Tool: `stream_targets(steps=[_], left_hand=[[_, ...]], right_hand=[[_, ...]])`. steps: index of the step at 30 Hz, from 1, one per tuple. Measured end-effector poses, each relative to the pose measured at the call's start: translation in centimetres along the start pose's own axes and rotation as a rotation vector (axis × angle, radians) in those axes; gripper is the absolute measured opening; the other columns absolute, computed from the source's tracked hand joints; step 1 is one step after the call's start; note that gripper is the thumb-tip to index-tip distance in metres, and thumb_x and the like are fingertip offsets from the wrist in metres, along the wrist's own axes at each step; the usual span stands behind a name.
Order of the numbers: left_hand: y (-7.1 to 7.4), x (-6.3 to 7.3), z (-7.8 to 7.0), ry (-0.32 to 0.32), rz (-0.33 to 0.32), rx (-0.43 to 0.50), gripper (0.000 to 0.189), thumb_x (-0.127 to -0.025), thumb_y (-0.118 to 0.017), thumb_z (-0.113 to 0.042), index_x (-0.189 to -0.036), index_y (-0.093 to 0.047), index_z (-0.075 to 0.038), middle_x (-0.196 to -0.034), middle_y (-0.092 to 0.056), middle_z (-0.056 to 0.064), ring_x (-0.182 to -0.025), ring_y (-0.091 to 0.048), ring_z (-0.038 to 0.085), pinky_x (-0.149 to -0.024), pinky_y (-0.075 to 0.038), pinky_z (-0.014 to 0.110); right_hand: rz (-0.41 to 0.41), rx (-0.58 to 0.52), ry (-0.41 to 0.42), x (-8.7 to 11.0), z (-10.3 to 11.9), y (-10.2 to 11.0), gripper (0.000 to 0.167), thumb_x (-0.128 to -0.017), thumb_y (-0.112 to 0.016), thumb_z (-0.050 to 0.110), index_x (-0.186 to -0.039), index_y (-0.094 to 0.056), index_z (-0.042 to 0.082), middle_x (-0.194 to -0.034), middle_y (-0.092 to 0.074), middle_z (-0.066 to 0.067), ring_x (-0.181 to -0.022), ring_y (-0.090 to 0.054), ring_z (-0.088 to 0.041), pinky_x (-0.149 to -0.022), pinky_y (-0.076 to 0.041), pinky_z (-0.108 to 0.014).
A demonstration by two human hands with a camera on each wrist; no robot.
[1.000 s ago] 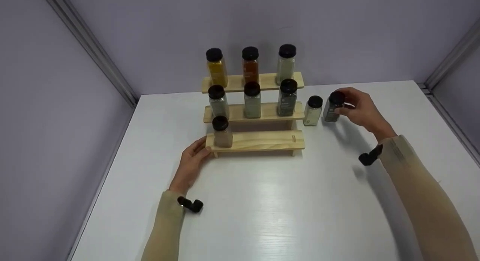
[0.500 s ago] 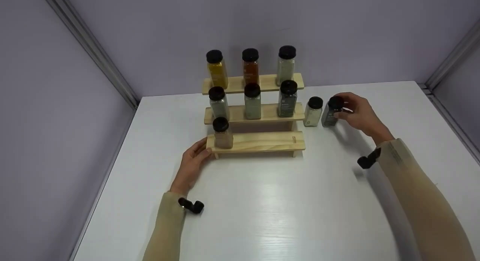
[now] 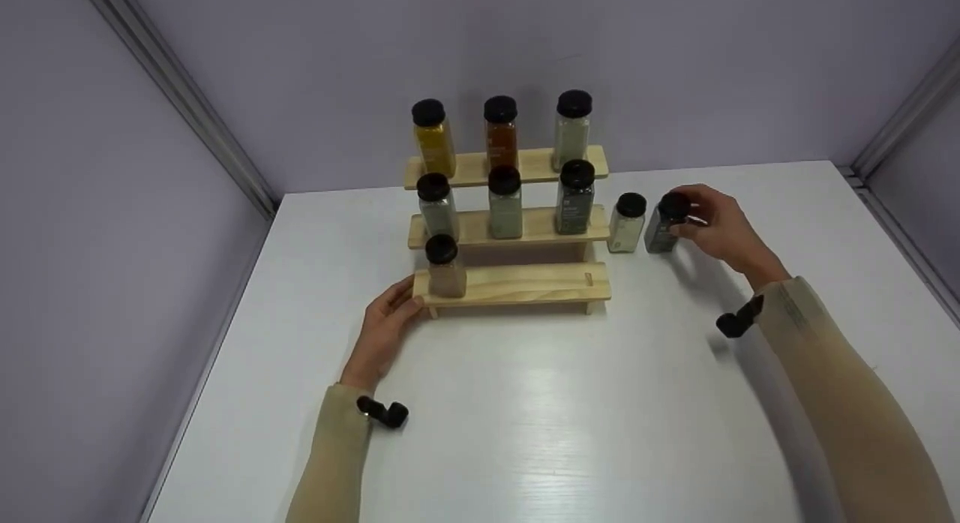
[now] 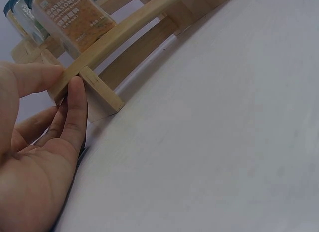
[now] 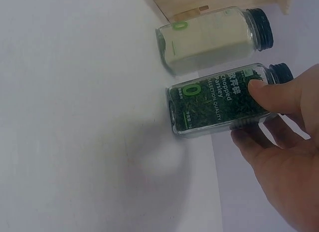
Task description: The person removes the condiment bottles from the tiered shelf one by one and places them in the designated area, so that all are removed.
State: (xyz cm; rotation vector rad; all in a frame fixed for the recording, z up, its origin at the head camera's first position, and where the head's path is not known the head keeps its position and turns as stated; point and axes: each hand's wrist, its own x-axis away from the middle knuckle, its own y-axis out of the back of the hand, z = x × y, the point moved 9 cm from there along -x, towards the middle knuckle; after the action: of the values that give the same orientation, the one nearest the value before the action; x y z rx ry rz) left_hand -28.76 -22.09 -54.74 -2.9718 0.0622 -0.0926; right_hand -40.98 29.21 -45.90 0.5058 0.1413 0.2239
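Note:
A three-tier wooden spice rack point(image 3: 525, 287) stands near the back wall with jars on each step. My left hand point(image 3: 384, 328) pinches the left end of its lowest step, thumb on top and fingers below, as the left wrist view shows. On that end sits a barbecue seasoning jar point(image 4: 75, 22) with orange-brown contents. To the right of the rack, my right hand point(image 3: 716, 223) holds a chopped parsley jar point(image 5: 214, 102) between thumb and fingers, close over the white table. Just left of it stands a jar of pale powder point(image 3: 625, 230), black-capped and upright.
The top step carries a yellow jar point(image 3: 435, 144), a red-orange jar point(image 3: 501, 142) and a pale green jar point(image 3: 572, 136). On the middle step are two greenish jars and a dark jar point(image 3: 574, 204). Grey walls point(image 3: 337, 73) enclose the table point(image 3: 480, 433).
The parsley jar and right hand have shifted slightly, staying beside the pale powder jar. My left hand keeps its hold on the rack.

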Motion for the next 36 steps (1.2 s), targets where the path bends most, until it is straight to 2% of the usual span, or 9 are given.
stream_targets(steps=[10,14,16,17,19,23,25,30,36], left_hand=[[-0.1,0.0,0.0,0.01,0.0,0.025,0.053,-0.108,-0.062,-0.007,-0.159,-0.046,-0.003,-0.156,-0.053,0.018,-0.139,-0.055,0.027,-0.112,-0.057,0.033],[-0.2,0.1,0.0,0.013,0.003,0.029,0.053,-0.109,-0.062,-0.007,-0.159,-0.046,-0.003,-0.157,-0.052,0.018,-0.141,-0.054,0.027,-0.113,-0.055,0.031],[-0.2,0.1,0.0,0.014,0.007,0.027,0.053,-0.109,-0.062,-0.007,-0.16,-0.046,-0.003,-0.158,-0.051,0.017,-0.142,-0.053,0.026,-0.114,-0.055,0.031],[-0.2,0.1,-0.1,0.014,0.007,0.03,0.053,-0.109,-0.062,-0.008,-0.16,-0.046,-0.004,-0.158,-0.051,0.017,-0.143,-0.053,0.027,-0.115,-0.054,0.031],[-0.2,0.1,0.0,0.014,0.007,0.031,0.053,-0.109,-0.062,-0.008,-0.16,-0.046,-0.004,-0.158,-0.051,0.017,-0.143,-0.053,0.027,-0.115,-0.054,0.031],[-0.1,0.1,0.0,0.015,0.003,0.032,0.053,-0.109,-0.062,-0.008,-0.159,-0.046,-0.004,-0.157,-0.052,0.017,-0.143,-0.053,0.026,-0.116,-0.054,0.031],[-0.1,0.1,0.0,0.012,0.001,0.03,0.053,-0.109,-0.062,-0.008,-0.159,-0.047,-0.004,-0.157,-0.053,0.017,-0.142,-0.053,0.026,-0.115,-0.054,0.032],[0.0,0.1,-0.1,0.006,0.003,0.024,0.053,-0.109,-0.063,-0.008,-0.159,-0.047,-0.004,-0.157,-0.052,0.017,-0.142,-0.053,0.026,-0.115,-0.055,0.032],[0.1,0.3,-0.1,0.02,0.0,0.039,0.056,-0.108,-0.064,-0.009,-0.161,-0.044,-0.002,-0.158,-0.051,0.017,-0.143,-0.052,0.026,-0.115,-0.055,0.034]], right_hand=[[0.009,0.042,-0.016,0.1,0.2,0.0,0.063,-0.101,-0.066,-0.007,-0.159,-0.042,0.0,-0.158,-0.048,-0.024,-0.146,-0.05,-0.044,-0.098,-0.049,-0.007],[0.014,0.042,-0.024,0.3,0.5,0.0,0.069,-0.101,-0.069,-0.004,-0.163,-0.039,0.002,-0.163,-0.044,-0.023,-0.15,-0.046,-0.045,-0.118,-0.052,-0.032],[0.009,0.036,-0.025,0.4,0.6,0.2,0.071,-0.1,-0.071,-0.002,-0.163,-0.038,0.003,-0.164,-0.042,-0.022,-0.151,-0.045,-0.045,-0.123,-0.047,-0.046],[0.008,0.031,-0.024,0.4,0.8,0.2,0.072,-0.1,-0.072,-0.001,-0.164,-0.038,0.004,-0.164,-0.042,-0.022,-0.151,-0.044,-0.045,-0.123,-0.046,-0.047],[0.002,0.023,-0.017,0.4,1.0,0.4,0.072,-0.1,-0.073,-0.001,-0.163,-0.039,0.004,-0.164,-0.043,-0.022,-0.152,-0.044,-0.045,-0.12,-0.05,-0.036],[-0.012,0.003,0.008,0.5,1.9,0.9,0.069,-0.1,-0.073,-0.001,-0.161,-0.042,0.005,-0.162,-0.046,-0.019,-0.153,-0.043,-0.043,-0.105,-0.053,-0.012],[-0.032,-0.001,0.033,0.6,2.5,1.2,0.067,-0.1,-0.073,-0.001,-0.159,-0.044,0.006,-0.16,-0.049,-0.019,-0.153,-0.044,-0.042,-0.11,-0.051,-0.014],[-0.12,0.006,0.112,0.9,4.9,1.8,0.058,-0.099,-0.073,-0.002,-0.153,-0.052,0.004,-0.154,-0.055,-0.017,-0.148,-0.05,-0.036,-0.124,-0.046,-0.033],[-0.181,-0.013,0.2,1.3,7.8,1.4,0.051,-0.099,-0.074,-0.001,-0.148,-0.058,0.004,-0.148,-0.059,-0.017,-0.14,-0.058,-0.029,-0.122,-0.048,-0.033]])
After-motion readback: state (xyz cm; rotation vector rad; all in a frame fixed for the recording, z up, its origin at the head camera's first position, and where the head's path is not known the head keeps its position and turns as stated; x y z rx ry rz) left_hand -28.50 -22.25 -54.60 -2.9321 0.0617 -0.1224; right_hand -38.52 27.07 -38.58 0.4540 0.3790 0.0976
